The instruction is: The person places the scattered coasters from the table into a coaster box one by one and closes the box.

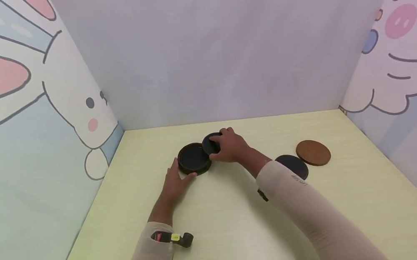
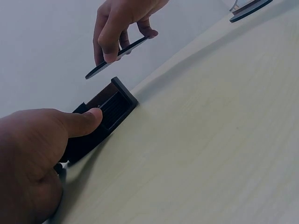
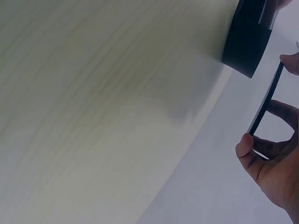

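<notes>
A round, dark coaster holder point(image 1: 202, 170) stands on the table, left of its middle. My left hand point(image 1: 174, 183) grips its near left side, and in the left wrist view the thumb lies against the holder's slotted wall point(image 2: 84, 144). Pinched by the rim in my right hand point(image 1: 234, 145) is a thin black round coaster point(image 1: 209, 145). It is tilted above the holder's right edge, and the right wrist view shows a gap between coaster point(image 3: 266, 103) and holder point(image 3: 245, 49). How many coasters lie inside the holder cannot be made out.
To the right lie another black coaster point(image 1: 292, 166), partly covered by my right sleeve point(image 1: 293, 193), and a brown round coaster point(image 1: 313, 152). A pale wall point(image 1: 224, 61) closes off the table's back, with cartoon-printed panels at both sides.
</notes>
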Demonstrator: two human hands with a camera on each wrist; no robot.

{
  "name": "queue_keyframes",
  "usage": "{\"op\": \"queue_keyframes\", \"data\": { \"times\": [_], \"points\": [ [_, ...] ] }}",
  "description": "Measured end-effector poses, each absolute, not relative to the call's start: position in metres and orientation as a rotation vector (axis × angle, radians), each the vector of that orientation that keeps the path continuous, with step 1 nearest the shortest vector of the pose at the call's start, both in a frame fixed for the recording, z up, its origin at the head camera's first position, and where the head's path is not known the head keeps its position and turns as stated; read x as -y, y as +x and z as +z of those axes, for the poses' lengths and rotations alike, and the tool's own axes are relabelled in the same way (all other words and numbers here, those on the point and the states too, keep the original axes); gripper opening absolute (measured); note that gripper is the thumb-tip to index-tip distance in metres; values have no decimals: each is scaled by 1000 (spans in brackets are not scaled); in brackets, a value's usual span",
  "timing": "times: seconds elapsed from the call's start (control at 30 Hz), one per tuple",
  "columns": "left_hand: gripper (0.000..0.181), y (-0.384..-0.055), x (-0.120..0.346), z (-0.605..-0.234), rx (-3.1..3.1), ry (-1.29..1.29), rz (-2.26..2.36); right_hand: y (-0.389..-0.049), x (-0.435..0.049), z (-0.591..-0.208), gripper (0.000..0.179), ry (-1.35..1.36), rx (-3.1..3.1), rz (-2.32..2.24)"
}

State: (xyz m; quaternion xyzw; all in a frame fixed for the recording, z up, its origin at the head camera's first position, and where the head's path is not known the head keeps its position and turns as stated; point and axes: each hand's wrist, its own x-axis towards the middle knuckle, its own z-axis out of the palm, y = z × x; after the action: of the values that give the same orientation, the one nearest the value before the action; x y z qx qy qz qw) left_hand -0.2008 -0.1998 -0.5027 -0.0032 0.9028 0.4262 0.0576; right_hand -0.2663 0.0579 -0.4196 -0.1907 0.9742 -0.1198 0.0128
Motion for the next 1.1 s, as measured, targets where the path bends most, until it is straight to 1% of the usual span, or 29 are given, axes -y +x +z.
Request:
{"op": "queue_keyframes", "data": {
  "times": [0.2, 0.57, 0.9, 1.1],
  "points": [
    [107, -200, 200, -501, -2731, -4, 1298, -263, -41, -419, 73, -653, -3043, -344],
    [106, -201, 200, -502, -2748, 24, 1276, -256, -14, -419, 74, -689, -3025, -288],
    [102, -203, 200, -503, -2789, 116, 1298, -254, 10, -424, 72, -668, -3031, -311],
    [100, -203, 202, -504, -2799, 165, 1328, -255, 22, -427, 66, -643, -3047, -303]
  ]
}}
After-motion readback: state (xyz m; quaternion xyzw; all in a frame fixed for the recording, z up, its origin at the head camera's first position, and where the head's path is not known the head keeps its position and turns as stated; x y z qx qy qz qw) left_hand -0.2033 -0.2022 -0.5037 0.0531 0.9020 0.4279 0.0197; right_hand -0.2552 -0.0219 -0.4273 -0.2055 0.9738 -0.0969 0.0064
